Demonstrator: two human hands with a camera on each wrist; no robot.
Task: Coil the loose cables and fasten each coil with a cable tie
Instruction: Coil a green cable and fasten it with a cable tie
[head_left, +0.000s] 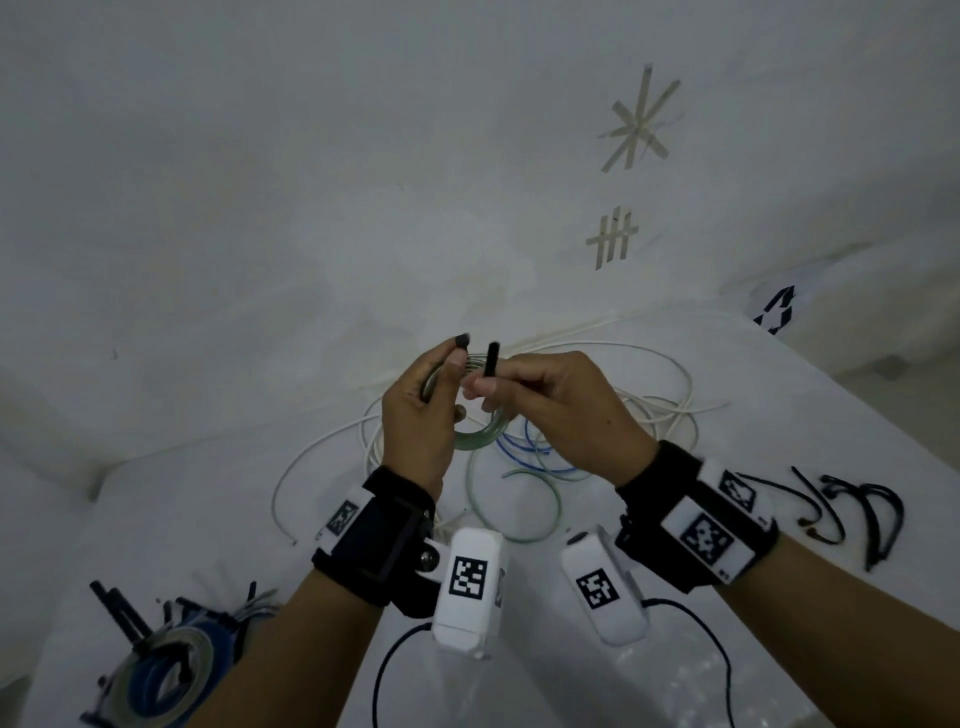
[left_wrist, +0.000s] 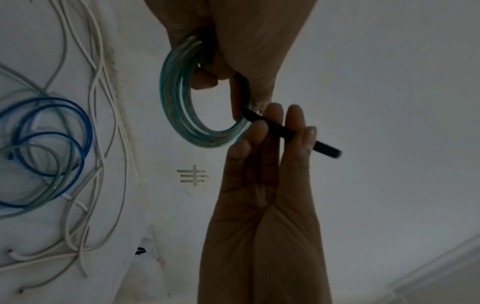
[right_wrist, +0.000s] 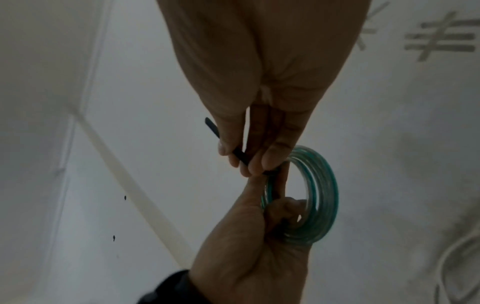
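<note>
A coil of clear green cable (head_left: 475, 441) (left_wrist: 179, 115) (right_wrist: 324, 195) hangs above the white table, gripped at its top by my left hand (head_left: 421, 415) (left_wrist: 246, 41) (right_wrist: 246, 246). My right hand (head_left: 550, 400) (left_wrist: 259, 185) (right_wrist: 259, 61) pinches a black cable tie (head_left: 491, 364) (left_wrist: 285, 133) (right_wrist: 211, 127) between thumb and fingers. One end of the tie meets the coil beside the left thumb; the other end sticks out free. How the tie runs round the coil is hidden by the fingers.
Loose white cables (head_left: 649, 374), a blue cable (head_left: 519, 447) and a grey-green cable (head_left: 519, 519) lie tangled under my hands. Spare black ties (head_left: 831, 509) lie at the right. Tied coils (head_left: 161, 665) are stacked at the lower left. Tape marks (head_left: 639, 119) lie beyond the table.
</note>
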